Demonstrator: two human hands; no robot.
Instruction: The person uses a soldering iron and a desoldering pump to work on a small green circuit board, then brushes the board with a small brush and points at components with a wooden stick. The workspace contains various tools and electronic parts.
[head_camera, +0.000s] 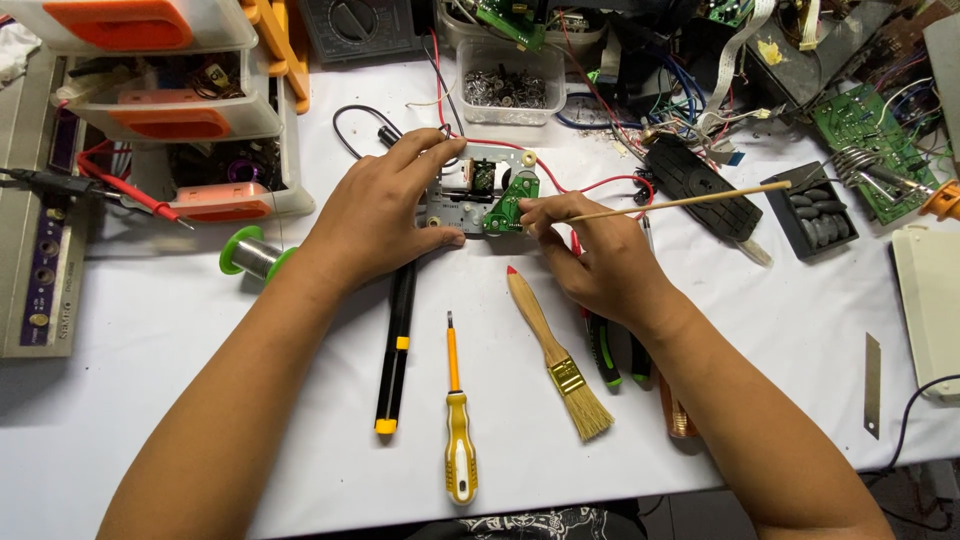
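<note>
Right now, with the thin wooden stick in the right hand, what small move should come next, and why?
Probably bring the stick's tip a little further in, onto the small mechanism. The left hand grips the mechanism's left side and steadies it on the white table, while the right hand pinches the thin wooden stick with its near end right at the green board part.
</note>
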